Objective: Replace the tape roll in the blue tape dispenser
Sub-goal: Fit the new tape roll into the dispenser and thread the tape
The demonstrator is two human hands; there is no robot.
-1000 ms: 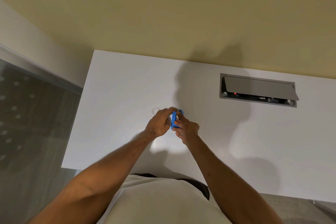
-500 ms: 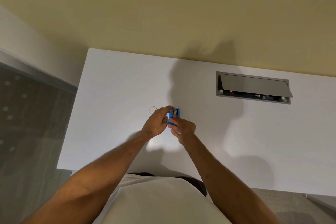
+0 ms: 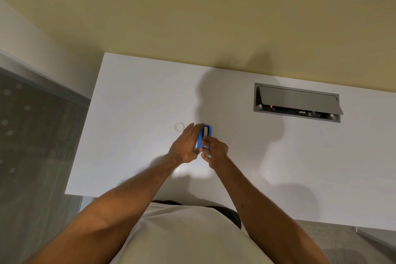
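Observation:
The blue tape dispenser (image 3: 204, 135) is held over the white table (image 3: 132, 156), seen edge-on with a pale strip showing in its top slot. My left hand (image 3: 185, 146) lies flat against its left side, fingers stretched forward. My right hand (image 3: 215, 150) pinches its near end with curled fingers. A small clear tape roll (image 3: 179, 127) lies flat on the table just left of my left fingertips, apart from both hands.
A grey cable hatch (image 3: 296, 102) with its lid propped open is set into the table at the back right. The table's left edge drops to a grey floor (image 3: 32, 156). A yellow wall (image 3: 192, 17) runs behind.
My left fingers have straightened along the dispenser's side, where they were curled over its top. More of the dispenser's blue top and pale strip now shows. The clear roll has not moved.

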